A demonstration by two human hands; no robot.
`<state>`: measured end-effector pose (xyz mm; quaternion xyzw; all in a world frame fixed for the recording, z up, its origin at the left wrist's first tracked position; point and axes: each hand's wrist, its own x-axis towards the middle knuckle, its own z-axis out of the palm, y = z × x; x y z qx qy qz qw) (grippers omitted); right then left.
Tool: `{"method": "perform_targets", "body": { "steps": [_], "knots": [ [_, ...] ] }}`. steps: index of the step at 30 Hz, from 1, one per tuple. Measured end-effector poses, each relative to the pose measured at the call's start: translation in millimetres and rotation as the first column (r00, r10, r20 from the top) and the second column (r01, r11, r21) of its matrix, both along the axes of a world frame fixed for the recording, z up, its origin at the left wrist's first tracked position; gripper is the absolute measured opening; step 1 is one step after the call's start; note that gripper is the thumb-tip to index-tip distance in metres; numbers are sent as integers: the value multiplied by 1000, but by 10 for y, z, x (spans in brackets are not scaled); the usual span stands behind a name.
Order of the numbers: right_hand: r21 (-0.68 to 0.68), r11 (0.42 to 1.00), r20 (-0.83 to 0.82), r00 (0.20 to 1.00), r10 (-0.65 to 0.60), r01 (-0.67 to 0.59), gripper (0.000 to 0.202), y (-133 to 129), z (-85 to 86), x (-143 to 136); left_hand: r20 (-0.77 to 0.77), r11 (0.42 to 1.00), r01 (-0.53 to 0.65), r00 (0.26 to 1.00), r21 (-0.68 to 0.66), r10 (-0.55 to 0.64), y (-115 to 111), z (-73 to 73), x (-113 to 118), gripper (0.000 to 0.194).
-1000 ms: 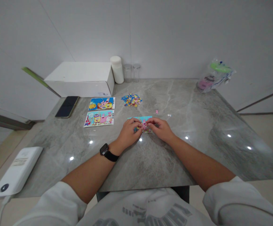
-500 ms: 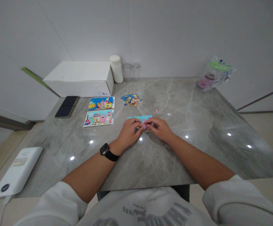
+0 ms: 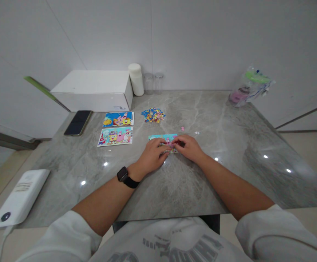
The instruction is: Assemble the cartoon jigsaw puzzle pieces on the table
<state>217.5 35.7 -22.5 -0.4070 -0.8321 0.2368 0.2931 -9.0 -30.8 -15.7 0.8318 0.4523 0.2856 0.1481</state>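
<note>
Gray marbled tbl (image 3: 169, 194) by pale wall (image 3: 196, 43); L hand (image 3: 154, 154) & R hand (image 3: 189, 148) at puzzle (image 3: 162, 136), can't tell if pinching.

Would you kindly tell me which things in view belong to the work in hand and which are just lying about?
Likely in the work:
Turquoise picture, partly beneath left hand and right hand
Heap of puzzle pieces
Loose pink piece
Loose white piece
Two cartoon cards

Apparently idle:
Phone
White box
White bottle
Two clear jars
Plastic bag
White device
</note>
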Motion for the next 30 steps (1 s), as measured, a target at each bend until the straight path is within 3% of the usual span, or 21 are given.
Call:
{"method": "perform_targets", "body": {
  "steps": [7, 30],
  "knots": [
    [28, 1000, 70, 998, 5, -7, 11, 17, -45, 4, -67, 998, 57, 996, 2, -56, -35, 15, 13, 27],
    [78, 997, 171, 985, -11, -2, 9, -8, -53, 8, -93, 999, 50, 994, -3, -50, -54, 48, 20, 27]
  ]
}}
